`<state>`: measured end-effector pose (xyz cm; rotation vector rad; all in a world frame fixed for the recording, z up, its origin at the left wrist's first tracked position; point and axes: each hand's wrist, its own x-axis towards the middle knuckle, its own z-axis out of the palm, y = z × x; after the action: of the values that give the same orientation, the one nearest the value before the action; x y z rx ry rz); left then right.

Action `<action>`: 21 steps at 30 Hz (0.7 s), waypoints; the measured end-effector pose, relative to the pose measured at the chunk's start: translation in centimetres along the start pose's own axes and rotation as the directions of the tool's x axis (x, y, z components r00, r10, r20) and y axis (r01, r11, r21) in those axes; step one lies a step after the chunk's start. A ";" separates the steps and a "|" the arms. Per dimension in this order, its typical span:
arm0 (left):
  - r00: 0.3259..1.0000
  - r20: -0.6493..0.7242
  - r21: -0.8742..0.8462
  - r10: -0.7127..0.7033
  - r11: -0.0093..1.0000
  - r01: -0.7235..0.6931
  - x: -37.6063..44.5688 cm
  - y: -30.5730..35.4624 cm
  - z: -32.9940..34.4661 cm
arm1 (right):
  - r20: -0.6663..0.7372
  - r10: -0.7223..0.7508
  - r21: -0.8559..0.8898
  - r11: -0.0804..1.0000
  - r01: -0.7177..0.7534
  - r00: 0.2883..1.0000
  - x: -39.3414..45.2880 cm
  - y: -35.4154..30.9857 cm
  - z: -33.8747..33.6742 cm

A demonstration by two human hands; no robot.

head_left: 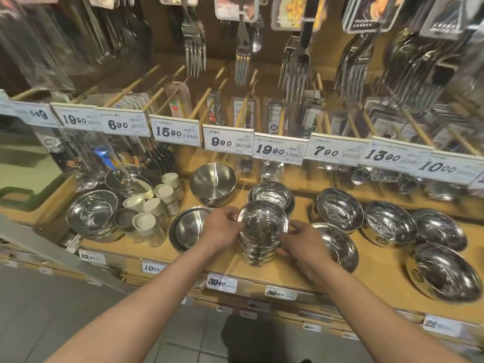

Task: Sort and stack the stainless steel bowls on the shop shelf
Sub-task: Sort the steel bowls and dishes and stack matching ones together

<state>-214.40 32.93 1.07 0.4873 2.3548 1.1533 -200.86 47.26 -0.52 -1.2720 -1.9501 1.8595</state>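
A wooden shop shelf [214,255] runs across the aisle, with packs of forks [194,43] hanging above it and a row of price tags [280,150] clipped along the rail over the goods. At the middle of the shelf stands a stack of small steel bowls [262,231], and both hands are on it. The left hand [222,227] comes in from eight o'clock, its fingers curled round the rim of the top bowl on that side. The right hand [301,239] reaches from four o'clock, thumb and fingers bent round the side of the stack lower down.

Around the stack, taken as the clock's centre: a shallow steel dish [190,227] lies just beside it at nine o'clock; a deep matte bowl [212,184] sits tilted at eleven; another nested pair of bowls [272,195] stands close by at twelve. At three o'clock a wide bowl [337,244] lies partly under the right wrist, and four more shiny bowls [390,222] spread farther out toward the shelf's right end. Off at nine o'clock, well apart, stand cream-lidded shakers [146,224] and a large polished bowl [91,213].
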 end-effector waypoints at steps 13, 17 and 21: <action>0.999 -0.025 -0.111 -0.049 0.993 0.046 -0.5 -0.6 -2.2 | -0.012 0.014 -0.038 0.999 -0.014 1.000 -0.3 -1.3 -3.0; 0.997 -0.056 -0.178 -0.057 0.983 0.046 -1.2 -0.6 -4.3 | -0.065 -0.003 -0.084 0.996 -0.002 0.998 1.5 -2.7 -6.2; 0.993 -0.059 -0.263 -0.105 0.961 0.086 -1.6 0.4 -4.6 | -0.008 -0.019 -0.204 0.979 0.017 1.000 5.0 -3.4 -6.7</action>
<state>-215.57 29.46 4.23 0.2409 2.2142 1.4300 -201.25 56.00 1.83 -1.3086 -2.1861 1.6766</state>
